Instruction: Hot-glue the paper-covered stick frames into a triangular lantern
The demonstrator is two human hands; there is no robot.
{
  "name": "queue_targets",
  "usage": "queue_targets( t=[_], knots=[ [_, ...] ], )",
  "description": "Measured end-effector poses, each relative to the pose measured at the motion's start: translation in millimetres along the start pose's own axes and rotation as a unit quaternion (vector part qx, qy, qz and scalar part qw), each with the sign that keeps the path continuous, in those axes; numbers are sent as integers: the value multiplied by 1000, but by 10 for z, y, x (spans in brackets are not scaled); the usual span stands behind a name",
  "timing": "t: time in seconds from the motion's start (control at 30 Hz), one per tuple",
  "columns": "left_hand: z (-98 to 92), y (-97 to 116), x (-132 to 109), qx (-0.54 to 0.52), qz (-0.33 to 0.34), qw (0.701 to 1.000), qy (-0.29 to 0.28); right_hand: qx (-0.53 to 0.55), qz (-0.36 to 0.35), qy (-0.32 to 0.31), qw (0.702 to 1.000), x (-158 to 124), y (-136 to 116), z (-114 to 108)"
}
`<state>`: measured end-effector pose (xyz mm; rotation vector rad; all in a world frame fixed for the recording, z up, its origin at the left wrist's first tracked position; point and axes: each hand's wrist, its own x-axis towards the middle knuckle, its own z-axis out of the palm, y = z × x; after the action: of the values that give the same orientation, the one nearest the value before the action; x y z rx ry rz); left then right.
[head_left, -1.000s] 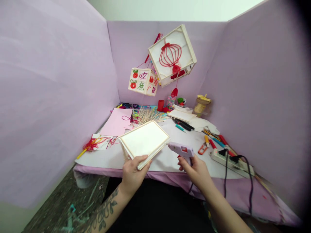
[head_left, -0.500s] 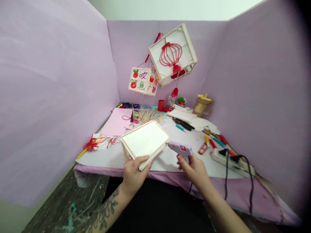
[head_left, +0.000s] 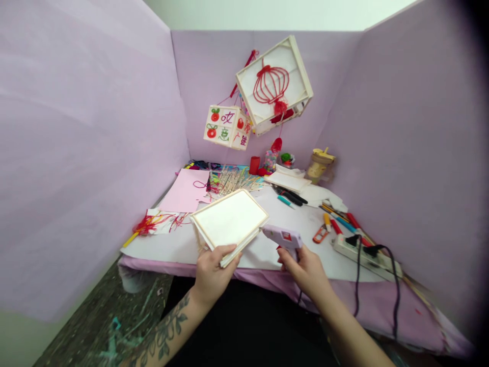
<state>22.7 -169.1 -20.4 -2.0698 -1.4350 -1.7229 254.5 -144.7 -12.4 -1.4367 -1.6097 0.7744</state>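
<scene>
My left hand (head_left: 214, 267) is closed on the near corner of a white paper lantern frame (head_left: 231, 216) edged with pale wooden sticks. It is held tilted above the front of the table, thumb on top. My right hand (head_left: 305, 267) grips a lilac hot glue gun (head_left: 282, 237) by its handle, with fingers around the trigger side. The gun's nozzle points left, close to the frame's right-hand edge; whether it touches cannot be made out. A dark cord hangs below the gun.
Two decorated lanterns (head_left: 273, 84) hang at the back. On the white tabletop (head_left: 160, 250) lie pink paper (head_left: 185, 191), wooden sticks (head_left: 235, 181), pliers (head_left: 292, 195), an orange cutter (head_left: 321, 233) and a power strip (head_left: 367, 257) with cords. A drink cup (head_left: 319, 165) stands back right. Lilac walls enclose three sides.
The glue gun's nozzle has shifted slightly left and down along the frame's right edge. Both hands keep their grips. The whole view has shifted a little.
</scene>
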Motion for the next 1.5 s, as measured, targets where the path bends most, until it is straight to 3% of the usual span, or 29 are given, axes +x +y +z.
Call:
queue_targets(
  t=[0.53,0.9,1.2,1.5],
  knots=[
    [12,9,-8,0,-2,1000,6,-16,-47,-42,998,-207,-110,104],
    [17,7,-24,-12,2,1000,9,-15,28,10,999,-17,-32,-9],
    [-3,32,-3,-9,-6,1000,4,-10,-55,-18,998,-207,-68,120],
    [-6,17,-7,-7,9,1000,16,-22,2,14,1000,103,149,6]
  ],
)
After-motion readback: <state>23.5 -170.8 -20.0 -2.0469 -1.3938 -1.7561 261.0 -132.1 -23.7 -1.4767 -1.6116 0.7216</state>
